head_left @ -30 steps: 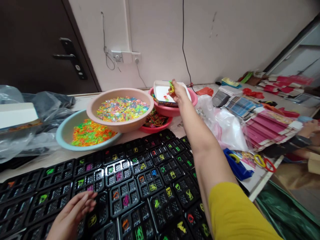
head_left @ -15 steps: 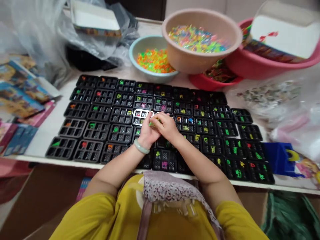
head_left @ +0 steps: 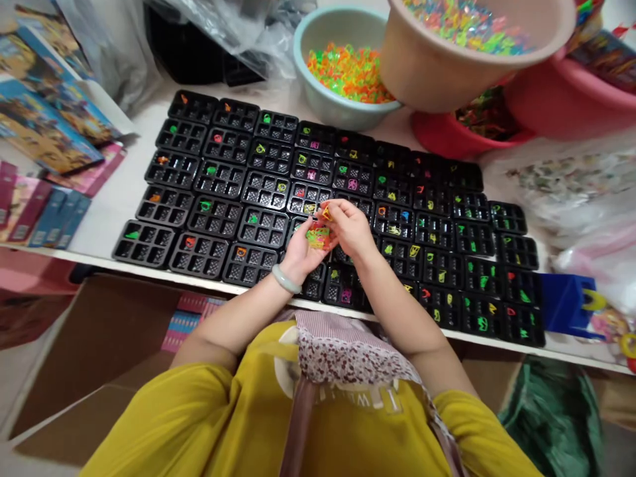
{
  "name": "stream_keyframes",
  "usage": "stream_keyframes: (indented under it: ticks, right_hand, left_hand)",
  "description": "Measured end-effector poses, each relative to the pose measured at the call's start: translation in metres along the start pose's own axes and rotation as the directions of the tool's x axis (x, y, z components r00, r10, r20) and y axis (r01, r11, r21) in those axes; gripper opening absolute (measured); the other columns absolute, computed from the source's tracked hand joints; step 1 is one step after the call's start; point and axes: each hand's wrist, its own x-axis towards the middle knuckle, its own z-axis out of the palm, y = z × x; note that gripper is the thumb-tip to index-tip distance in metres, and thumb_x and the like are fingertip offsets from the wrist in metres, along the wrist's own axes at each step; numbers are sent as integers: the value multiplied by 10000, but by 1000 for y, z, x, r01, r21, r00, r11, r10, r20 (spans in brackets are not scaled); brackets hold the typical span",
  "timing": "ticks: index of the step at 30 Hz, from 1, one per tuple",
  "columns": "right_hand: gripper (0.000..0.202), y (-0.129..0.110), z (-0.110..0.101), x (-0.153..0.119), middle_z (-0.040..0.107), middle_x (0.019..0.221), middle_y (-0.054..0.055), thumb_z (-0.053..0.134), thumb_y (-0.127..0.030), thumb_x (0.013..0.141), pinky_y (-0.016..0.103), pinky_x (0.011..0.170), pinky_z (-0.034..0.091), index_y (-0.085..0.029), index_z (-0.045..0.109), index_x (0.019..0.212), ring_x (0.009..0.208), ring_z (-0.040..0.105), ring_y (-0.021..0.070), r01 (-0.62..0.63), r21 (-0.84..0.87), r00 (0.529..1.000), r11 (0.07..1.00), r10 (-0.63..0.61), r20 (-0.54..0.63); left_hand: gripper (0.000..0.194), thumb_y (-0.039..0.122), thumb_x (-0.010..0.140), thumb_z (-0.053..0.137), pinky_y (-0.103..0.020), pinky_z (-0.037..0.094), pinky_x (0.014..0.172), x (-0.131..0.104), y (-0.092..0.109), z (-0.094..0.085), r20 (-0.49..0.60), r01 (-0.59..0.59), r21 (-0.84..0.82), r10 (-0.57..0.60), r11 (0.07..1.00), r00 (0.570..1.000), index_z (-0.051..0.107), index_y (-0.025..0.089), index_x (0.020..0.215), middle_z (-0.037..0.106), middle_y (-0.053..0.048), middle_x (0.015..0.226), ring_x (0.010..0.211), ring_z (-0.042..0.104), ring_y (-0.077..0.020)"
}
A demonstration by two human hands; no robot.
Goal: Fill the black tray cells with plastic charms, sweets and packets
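Note:
Small neon plastic pieces, green, yellow and orange, lie in a pile on my left hand, which is cupped palm up. Just above that palm, my right hand pinches a small orange piece between thumb and fingertips. Both hands hover over the middle of rows of black compartment trays. Many trays hold a few coloured pieces in some compartments, in green, orange, red, yellow or pink. My hands and forearms cover part of several trays. The exact shape of the held pieces is too small to make out.
Behind the trays stand a light blue basin of orange and green pieces, a beige basin and red basins. Printed boxes lie at left. A blue holder and plastic bags are at right.
My hands were together, the right one over the left palm. Now they are slightly apart, with an orange piece raised in my right fingers. The view has shifted, showing the table higher up.

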Motion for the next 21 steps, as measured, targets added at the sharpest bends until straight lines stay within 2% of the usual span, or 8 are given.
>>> stream_keyframes:
  ticks: [3, 6, 10, 12, 14, 17, 21]
  right_hand:
    - [417, 0, 1, 1, 619, 804, -5, 694, -605, 703, 262, 676, 529, -228, 574, 835, 758, 613, 130, -99, 140, 994, 985, 91, 63]
    - [387, -3, 3, 2, 602, 789, -21, 728, -556, 694, 211, 588, 501, -220, 587, 825, 679, 580, 93, -94, 182, 994, 979, 84, 66]
    - [308, -2, 0, -3, 572, 703, -54, 686, -504, 753, 169, 396, 327, -216, 607, 830, 462, 424, 37, -57, 101, 998, 993, 52, 45]
    - [244, 4, -2, -10, 580, 683, -56, 686, -440, 759, 182, 415, 343, -216, 632, 839, 460, 426, 45, -41, -4, 995, 999, 41, 87]
    - [191, 14, -4, -22, 617, 707, -46, 703, -355, 737, 210, 504, 423, -217, 647, 856, 521, 494, 67, -40, -90, 988, 995, 53, 142]
    - [167, 29, -4, -42, 654, 748, -29, 706, -272, 717, 265, 640, 480, -217, 636, 859, 631, 579, 105, -34, -169, 981, 985, 65, 182]
    - [77, 36, 1, -57, 668, 764, -11, 673, -278, 769, 302, 680, 474, -220, 653, 815, 673, 587, 131, 54, -342, 981, 938, 14, 192]
  left_hand:
    - [327, 319, 970, 358, -165, 421, 450, -2, 4, -13, 11, 86, 76, -87, 993, 996, 571, 140, 798, 624, -31, 671, 549, 593, -95]
    - [377, 394, 959, 372, -129, 268, 333, -5, 12, -20, 20, 171, 184, -178, 968, 984, 572, 123, 788, 595, -37, 631, 433, 504, -64]
    - [312, 403, 891, 518, -116, 173, 307, -15, 32, -25, 23, 147, 304, -162, 941, 987, 573, 121, 771, 545, 6, 582, 358, 374, -19]
    - [299, 408, 816, 624, -115, 157, 310, -23, 45, -30, 45, 87, 370, -111, 925, 993, 559, 128, 731, 526, 26, 565, 351, 349, -9]
    - [312, 401, 734, 708, -119, 152, 313, -32, 54, -37, 53, 1, 459, -28, 888, 998, 551, 134, 700, 528, 33, 554, 350, 351, -8]
    - [316, 383, 652, 771, -133, 154, 318, -46, 58, -49, 29, -72, 650, 71, 757, 997, 595, 128, 715, 561, 18, 553, 349, 368, -16]
    - [367, 403, 630, 783, -149, 159, 332, -58, 48, -59, 11, -12, 803, 5, 596, 1000, 664, 119, 830, 576, 11, 559, 347, 351, -14]
